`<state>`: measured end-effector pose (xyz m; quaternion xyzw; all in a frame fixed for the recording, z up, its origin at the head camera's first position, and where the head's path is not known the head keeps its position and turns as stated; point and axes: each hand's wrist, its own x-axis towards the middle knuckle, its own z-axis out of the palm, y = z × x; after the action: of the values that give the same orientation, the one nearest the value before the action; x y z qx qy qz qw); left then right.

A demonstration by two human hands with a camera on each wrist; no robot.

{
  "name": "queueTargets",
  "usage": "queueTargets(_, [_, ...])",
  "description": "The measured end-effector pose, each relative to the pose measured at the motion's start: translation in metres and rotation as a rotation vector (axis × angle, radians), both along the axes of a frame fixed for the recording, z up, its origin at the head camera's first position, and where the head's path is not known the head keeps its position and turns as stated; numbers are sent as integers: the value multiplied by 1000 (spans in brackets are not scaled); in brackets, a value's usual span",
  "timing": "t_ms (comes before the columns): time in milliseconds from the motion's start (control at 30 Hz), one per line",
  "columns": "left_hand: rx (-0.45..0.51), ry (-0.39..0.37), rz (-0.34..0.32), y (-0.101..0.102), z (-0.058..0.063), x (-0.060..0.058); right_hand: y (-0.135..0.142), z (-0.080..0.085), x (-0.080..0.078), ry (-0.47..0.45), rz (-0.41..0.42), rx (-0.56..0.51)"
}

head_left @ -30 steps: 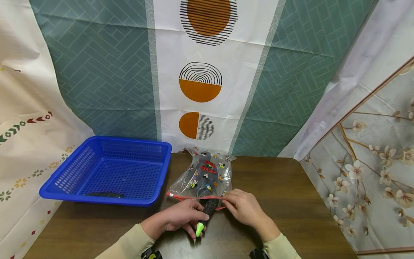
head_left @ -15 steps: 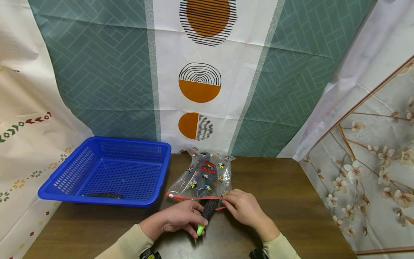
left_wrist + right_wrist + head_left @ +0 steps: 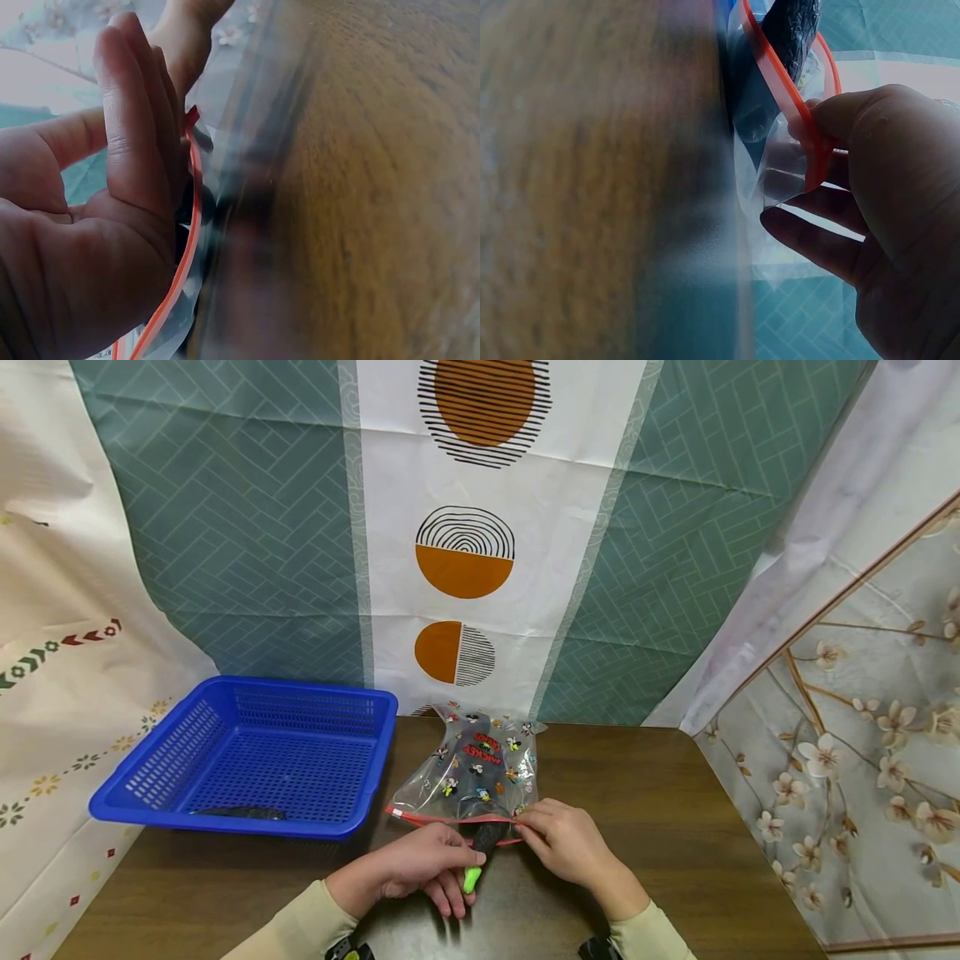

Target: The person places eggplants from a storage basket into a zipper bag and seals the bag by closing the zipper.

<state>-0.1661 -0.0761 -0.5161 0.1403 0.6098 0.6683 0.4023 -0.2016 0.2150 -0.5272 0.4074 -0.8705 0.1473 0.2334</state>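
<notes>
A clear zip bag (image 3: 480, 777) with cartoon prints and a red zip edge lies on the table, its mouth facing me. A long black, wrinkled thing with a lime-green tip (image 3: 472, 880) sticks out of the mouth; a dark shape shows inside through the film. My left hand (image 3: 427, 864) holds the green-tipped end, thumb on top, the other fingers stretched below it. In the left wrist view those fingers (image 3: 131, 112) hide most of the thing. My right hand (image 3: 562, 843) pinches the red edge (image 3: 795, 105) at the mouth's right side, keeping the mouth parted.
A blue plastic basket (image 3: 360, 825) stands at the left, with another dark, long thing (image 3: 240, 812) lying in it near its front wall. The brown table (image 3: 637, 793) ends at a patterned cloth (image 3: 465, 652) behind and a flowered panel (image 3: 862, 777) on the right.
The black thing has slid a little deeper into the bag, its green tip nearer the mouth. The left fingers have shifted and stretched out beneath it. The right hand has stayed put.
</notes>
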Motion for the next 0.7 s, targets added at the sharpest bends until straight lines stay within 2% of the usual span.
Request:
queueTargets(200, [-2, 24, 39, 5, -1, 2, 0, 0, 0, 7, 3, -5])
queueTargets(700, [38, 12, 121, 7, -1, 3, 0, 1, 1, -2, 3, -2])
